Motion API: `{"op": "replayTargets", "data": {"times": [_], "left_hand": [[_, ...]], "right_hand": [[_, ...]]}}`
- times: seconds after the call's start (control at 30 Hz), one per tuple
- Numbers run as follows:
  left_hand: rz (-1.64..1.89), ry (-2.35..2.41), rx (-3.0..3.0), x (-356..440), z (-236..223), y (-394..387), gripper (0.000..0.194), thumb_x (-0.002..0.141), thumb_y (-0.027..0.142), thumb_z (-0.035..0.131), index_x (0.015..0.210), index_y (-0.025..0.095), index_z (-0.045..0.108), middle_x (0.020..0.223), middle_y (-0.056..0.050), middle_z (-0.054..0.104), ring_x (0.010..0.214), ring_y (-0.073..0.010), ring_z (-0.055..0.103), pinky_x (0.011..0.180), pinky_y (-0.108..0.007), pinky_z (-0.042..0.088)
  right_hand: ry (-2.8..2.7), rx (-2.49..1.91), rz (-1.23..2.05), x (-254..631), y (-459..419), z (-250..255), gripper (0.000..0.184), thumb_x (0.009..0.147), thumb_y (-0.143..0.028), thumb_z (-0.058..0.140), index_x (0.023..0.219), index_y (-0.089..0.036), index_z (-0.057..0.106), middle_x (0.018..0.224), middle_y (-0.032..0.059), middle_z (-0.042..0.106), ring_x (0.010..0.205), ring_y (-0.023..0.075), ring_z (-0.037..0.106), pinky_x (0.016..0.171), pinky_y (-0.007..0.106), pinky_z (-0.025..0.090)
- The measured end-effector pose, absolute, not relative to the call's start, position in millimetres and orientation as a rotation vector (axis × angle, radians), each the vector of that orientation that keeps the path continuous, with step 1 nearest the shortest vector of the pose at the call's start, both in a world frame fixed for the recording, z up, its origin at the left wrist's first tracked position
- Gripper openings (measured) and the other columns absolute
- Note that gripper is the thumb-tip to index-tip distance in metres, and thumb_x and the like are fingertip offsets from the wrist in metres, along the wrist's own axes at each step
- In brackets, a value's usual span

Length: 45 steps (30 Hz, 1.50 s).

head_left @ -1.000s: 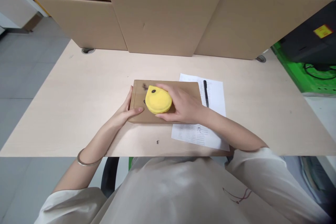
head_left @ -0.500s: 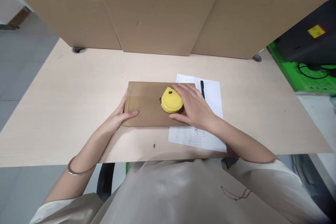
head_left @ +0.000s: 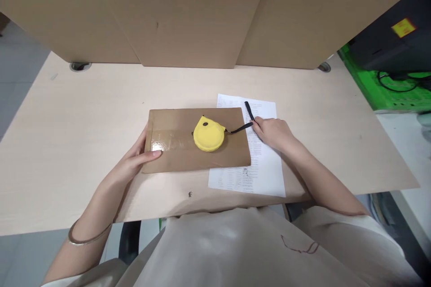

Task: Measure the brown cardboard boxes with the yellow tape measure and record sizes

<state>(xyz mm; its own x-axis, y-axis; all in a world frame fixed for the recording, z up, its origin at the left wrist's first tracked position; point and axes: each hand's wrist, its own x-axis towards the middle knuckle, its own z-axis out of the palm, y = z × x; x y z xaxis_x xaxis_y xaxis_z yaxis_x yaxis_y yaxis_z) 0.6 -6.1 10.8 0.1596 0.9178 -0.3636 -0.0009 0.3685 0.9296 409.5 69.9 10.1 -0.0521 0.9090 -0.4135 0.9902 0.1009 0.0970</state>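
Pouch — on box (strap past edge)

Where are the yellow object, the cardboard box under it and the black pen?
Yellow object [head_left: 208, 138]: head view, middle of its rounded top.
Cardboard box [head_left: 179, 143]: head view, bare part of its top.
Black pen [head_left: 248, 110]: head view, exposed part of its shaft.

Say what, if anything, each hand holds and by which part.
The left hand holds the cardboard box by its left end. The right hand is at the black pen and strap; which it grips, if either, is unclear.
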Motion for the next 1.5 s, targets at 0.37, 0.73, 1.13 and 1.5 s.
{"op": "replayTargets", "data": {"times": [0.37, 0.73, 1.13, 1.5], "left_hand": [[0.801, 1.301, 0.921, 1.5, 14.8, -7.5, 0.114, 0.089, 0.052, 0.097, 0.188, 0.04, 0.043, 0.178, -0.008, 0.067, 0.165, -0.0526, 0.061, 0.131, -0.059, 0.063], [0.757, 1.357, 0.886, 1.9, 20.1, -9.0, 0.111, 0.088, 0.055, 0.099, 0.185, 0.047, 0.046, 0.178, -0.005, 0.066, 0.166, -0.051, 0.06, 0.133, -0.06, 0.06], [0.661, 1.439, 0.881, -10.8, 15.4, -11.4, 0.112, 0.09, 0.059, 0.095, 0.187, 0.048, 0.041, 0.186, -0.003, 0.058, 0.172, -0.0515, 0.051, 0.135, -0.058, 0.059], [0.659, 1.412, 0.876, -12.0, 16.2, -12.7, 0.105, 0.099, 0.05, 0.09, 0.189, 0.046, 0.036, 0.192, 0.001, 0.05, 0.175, -0.0452, 0.049, 0.134, -0.047, 0.058]], "right_hand": [[2.232, 2.0, -0.71, 427.9, 84.1, -3.9, 0.041, 0.12, -0.044, 0.043, 0.097, -0.023, 0.07, 0.09, 0.0149, 0.082, 0.088, 0.0343, 0.079, 0.078, 0.041, 0.05], [2.313, 2.455, -2.207, 484.5, 147.6, -33.3, 0.048, 0.073, -0.053, 0.099, 0.075, -0.027, 0.059, 0.06, 0.0023, 0.069, 0.046, 0.0156, 0.059, 0.043, 0.028, 0.043], [2.338, 2.389, -2.116, 484.9, 150.9, -37.4, 0.055, 0.061, -0.048, 0.115, 0.07, -0.023, 0.066, 0.066, 0.0037, 0.075, 0.053, 0.0139, 0.067, 0.046, 0.026, 0.055], [2.333, 2.424, -1.862, 491.7, 155.6, -44.2, 0.061, 0.057, -0.059, 0.117, 0.061, -0.027, 0.065, 0.053, 0.0, 0.065, 0.046, 0.0134, 0.057, 0.045, 0.03, 0.051]]}}
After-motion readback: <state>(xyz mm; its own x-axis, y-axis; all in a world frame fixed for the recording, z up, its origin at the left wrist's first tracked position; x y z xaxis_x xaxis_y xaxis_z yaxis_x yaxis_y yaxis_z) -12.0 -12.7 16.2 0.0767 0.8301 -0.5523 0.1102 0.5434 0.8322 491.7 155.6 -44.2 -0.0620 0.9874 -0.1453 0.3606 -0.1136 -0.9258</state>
